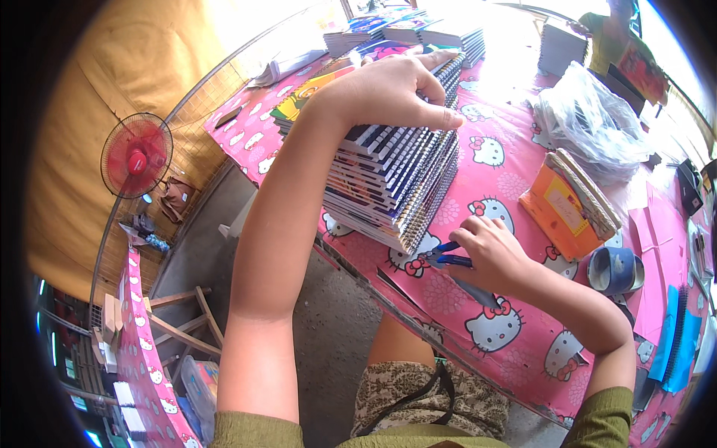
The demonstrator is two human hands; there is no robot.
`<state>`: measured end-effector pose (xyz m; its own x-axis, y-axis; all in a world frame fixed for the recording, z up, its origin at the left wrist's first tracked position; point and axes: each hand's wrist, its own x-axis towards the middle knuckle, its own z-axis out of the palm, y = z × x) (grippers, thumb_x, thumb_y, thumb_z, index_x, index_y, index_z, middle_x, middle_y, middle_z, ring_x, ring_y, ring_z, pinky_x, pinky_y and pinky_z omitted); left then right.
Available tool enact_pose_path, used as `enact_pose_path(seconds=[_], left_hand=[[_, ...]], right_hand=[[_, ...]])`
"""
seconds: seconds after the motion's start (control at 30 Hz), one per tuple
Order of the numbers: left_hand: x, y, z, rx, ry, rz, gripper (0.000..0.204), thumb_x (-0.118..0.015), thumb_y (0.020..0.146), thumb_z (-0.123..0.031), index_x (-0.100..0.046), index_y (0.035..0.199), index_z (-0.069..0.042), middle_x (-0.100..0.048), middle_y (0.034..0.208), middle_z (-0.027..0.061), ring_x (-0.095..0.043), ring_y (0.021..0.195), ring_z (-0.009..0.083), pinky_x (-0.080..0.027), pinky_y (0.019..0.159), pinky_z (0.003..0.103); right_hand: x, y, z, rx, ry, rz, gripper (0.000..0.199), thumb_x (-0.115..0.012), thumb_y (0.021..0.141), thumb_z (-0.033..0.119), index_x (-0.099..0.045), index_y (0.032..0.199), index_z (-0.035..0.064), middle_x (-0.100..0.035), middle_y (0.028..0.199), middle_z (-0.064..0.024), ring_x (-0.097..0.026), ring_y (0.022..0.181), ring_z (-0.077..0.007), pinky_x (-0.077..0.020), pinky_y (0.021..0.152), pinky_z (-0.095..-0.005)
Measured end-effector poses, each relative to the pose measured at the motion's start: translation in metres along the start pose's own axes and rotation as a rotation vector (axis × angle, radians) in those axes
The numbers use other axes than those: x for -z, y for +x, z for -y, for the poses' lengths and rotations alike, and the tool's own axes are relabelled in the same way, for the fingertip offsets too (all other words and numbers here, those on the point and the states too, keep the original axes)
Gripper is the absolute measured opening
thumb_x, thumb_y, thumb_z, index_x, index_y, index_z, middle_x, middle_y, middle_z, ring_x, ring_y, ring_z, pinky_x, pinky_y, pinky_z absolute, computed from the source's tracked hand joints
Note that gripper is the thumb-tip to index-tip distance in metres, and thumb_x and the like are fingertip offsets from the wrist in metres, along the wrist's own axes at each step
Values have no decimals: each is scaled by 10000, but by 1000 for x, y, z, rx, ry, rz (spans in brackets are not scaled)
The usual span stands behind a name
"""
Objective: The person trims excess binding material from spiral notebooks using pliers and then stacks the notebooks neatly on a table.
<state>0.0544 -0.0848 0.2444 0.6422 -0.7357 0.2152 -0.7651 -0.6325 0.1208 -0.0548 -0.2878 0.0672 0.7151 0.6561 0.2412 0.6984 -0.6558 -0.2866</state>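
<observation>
The left grip (pixel 385 93), loosely open with forefinger and thumb extended, lies over the stack of spiral-bound notebooks (pixel 385 183) directly beneath it; the right grip (pixel 487 255) is closed around blue-handled pliers (pixel 456 260), by the stack's near corner; right of that grip on the pink tabletop (pixel 500 179) are an orange box (pixel 565 211) and, farther off, a clear plastic bag (pixel 590 123), contents unclear

Red fan (pixel 137 161), clr plstc bag (pixel 590 123)
</observation>
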Motion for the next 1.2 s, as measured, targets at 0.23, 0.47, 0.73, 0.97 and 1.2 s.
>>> enact_pose_path(seconds=[0.23, 0.47, 0.73, 0.97, 1.2], left_hand=[[0, 2, 0, -23, -11, 2, 416, -676, 723, -521, -757, 795, -120, -327, 1487, 160, -269, 1381, 366, -301, 1082, 432], [-1, -1, 0, -62, 24, -30, 448, -666, 794, -508, -725, 809, -65, -376, 1449, 190, -316, 1366, 343, -191, 1129, 416], [-4, -1, 3, -53, 49, -55, 465, -674, 782, -517, -730, 802, -55, -373, 1453, 183, -316, 1365, 353, -236, 1118, 395], [-1, 0, -1, -47, -37, -28, 476, -670, 778, -530, -733, 806, -59, -372, 1450, 191, -332, 1354, 366, -274, 1101, 395], [0, -3, 0, -24, -49, -19, 483, -669, 768, -537, -735, 812, -61, -374, 1450, 189, -346, 1346, 362, -302, 1085, 391]], right_hand=[[-14, -1, -4, 32, -45, -63, 435, -684, 770, 403, -577, 994, 46, -530, 962, -108, -520, 970, -264, -388, 863, -404], [-8, -1, 0, 64, -127, -107, 416, -691, 766, 398, -572, 976, 58, -533, 964, -104, -528, 979, -261, -405, 842, -404], [4, 7, 1, -86, 84, 92, 443, -714, 729, 412, -575, 952, 55, -545, 915, -111, -564, 903, -277, -410, 821, -412], [-10, 4, -1, 62, -117, -70, 436, -710, 733, 397, -571, 976, 61, -530, 938, -119, -555, 912, -277, -408, 825, -410], [5, 29, 1, -239, 267, 318, 374, -704, 753, 363, -657, 851, 5, -653, 780, -155, -649, 737, -277, -516, 689, -406]])
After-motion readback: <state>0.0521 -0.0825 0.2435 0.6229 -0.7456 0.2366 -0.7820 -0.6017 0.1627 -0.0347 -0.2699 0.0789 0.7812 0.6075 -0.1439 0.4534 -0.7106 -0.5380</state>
